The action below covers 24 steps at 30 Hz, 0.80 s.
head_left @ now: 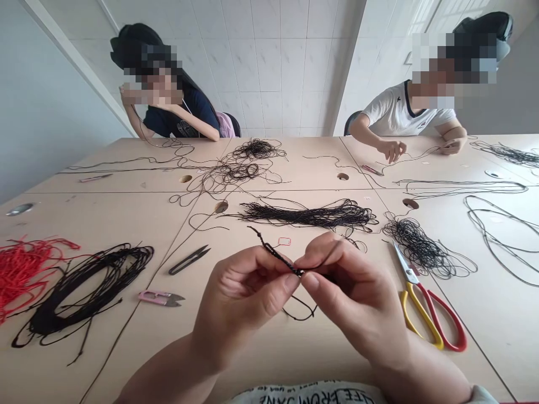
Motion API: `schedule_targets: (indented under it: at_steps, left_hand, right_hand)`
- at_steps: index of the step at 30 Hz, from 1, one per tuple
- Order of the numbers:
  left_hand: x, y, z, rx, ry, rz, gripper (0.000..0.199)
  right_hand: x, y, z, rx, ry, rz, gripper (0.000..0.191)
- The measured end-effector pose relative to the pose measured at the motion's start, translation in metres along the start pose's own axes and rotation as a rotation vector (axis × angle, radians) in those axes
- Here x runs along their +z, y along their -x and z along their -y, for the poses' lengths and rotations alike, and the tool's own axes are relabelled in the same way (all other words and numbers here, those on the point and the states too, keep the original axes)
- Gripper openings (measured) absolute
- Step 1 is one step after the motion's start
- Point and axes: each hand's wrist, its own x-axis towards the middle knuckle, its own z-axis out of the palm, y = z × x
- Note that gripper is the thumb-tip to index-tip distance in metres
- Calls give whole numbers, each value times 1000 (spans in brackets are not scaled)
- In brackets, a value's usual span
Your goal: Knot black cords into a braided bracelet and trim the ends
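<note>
A thin black cord (275,253), knotted or braided along part of its length, runs between my two hands above the table. My left hand (248,297) pinches it between thumb and forefinger. Close against it, my right hand (351,292) pinches the same cord, with one strand rising past its forefinger. Below the fingertips hangs a loop of the cord (301,318). The exact spot where the strands meet is partly hidden by my thumbs. Just beyond my hands lies a long bundle of black cords (309,215).
Left are a red cord pile (21,272), a coil of black cord (50,306), pink thread snips (162,298) and black snips (189,260). Scissors (425,314) with yellow and red handles lie right, near tangled cord (415,241). Two people sit across the table, handling cords.
</note>
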Motion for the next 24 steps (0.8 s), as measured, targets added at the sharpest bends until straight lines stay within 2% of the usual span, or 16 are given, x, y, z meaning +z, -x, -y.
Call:
schedule_targets:
  at_steps: [2, 4, 7, 9, 11, 15, 19, 24]
  left_hand:
    - [2, 1, 1, 77, -41, -21, 8]
    - [5, 3, 0, 172, -114, -60, 6]
    - [8, 6, -3, 297, -242, -108, 17]
    - [9, 6, -5, 333, -270, -76, 24]
    - [7, 5, -6, 297, -223, -22, 23]
    - [4, 1, -4, 116, -63, 14, 3]
    - [3, 0, -3, -1, 29, 33, 12]
    - [4, -1, -2, -19, 65, 30, 17]
  right_hand:
    - [0, 2, 2, -101, 150, -25, 6]
    - [0, 2, 2, -110, 202, -26, 5]
    - [-1, 1, 1, -75, 200, -24, 4]
    - [-1, 0, 1, -99, 206, -23, 6]
    - [0, -1, 1, -130, 202, -21, 8]
    - [2, -2, 3, -132, 139, -7, 12]
    - [1, -2, 1, -157, 161, -3, 12]
    - [0, -1, 0, -199, 227, 3, 13]
